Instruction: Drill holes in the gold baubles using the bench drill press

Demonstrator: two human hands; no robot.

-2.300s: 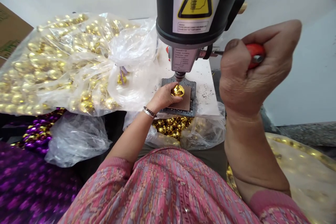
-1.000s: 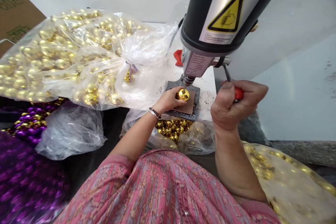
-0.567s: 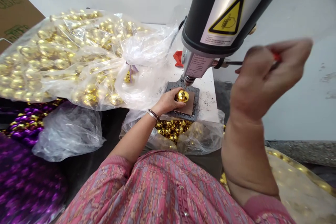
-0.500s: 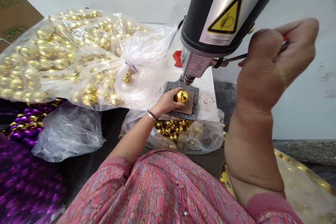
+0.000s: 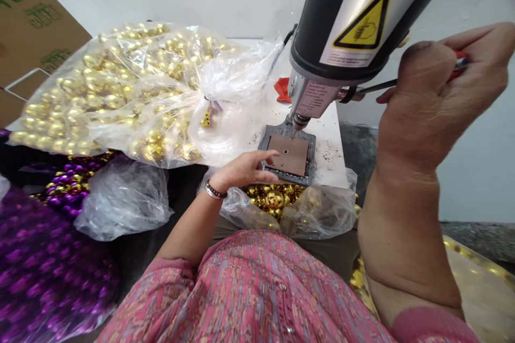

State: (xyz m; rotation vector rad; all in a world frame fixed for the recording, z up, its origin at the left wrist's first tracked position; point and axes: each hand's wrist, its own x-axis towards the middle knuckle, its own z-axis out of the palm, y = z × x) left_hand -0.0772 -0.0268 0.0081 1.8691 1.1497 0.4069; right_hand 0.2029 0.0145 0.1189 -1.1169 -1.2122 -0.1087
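My left hand [image 5: 249, 169] is open and holds nothing, its thumb and fingers apart at the near left edge of the drill press base [image 5: 263, 142]. A brown square pad [image 5: 292, 158] with a small dark hole lies on that base under the drill bit [image 5: 295, 133]. Just below my fingers, a shiny gold ball [image 5: 274, 199] is among smaller-looking gold balls in an open clear plastic bag [image 5: 317, 217]. Up at the right, my right hand [image 5: 426, 91] is wrapped around the red-tipped feed lever [image 5: 378, 87] of the black drill press [image 5: 314, 27].
A large clear bag of gold balls [image 5: 116, 99] covers the left of the white table [image 5: 332, 142]. Crumpled plastic [image 5: 124, 198] and a purple bag [image 5: 48, 262] lie at lower left. A cardboard box [image 5: 36, 27] stands behind. Dark shavings and a red scrap [image 5: 282, 89] are near the press.
My left hand has let go of the gold ball and drawn back left and down, off the brown pad. The ball now appears in the bag below. My right hand still grips the lever.
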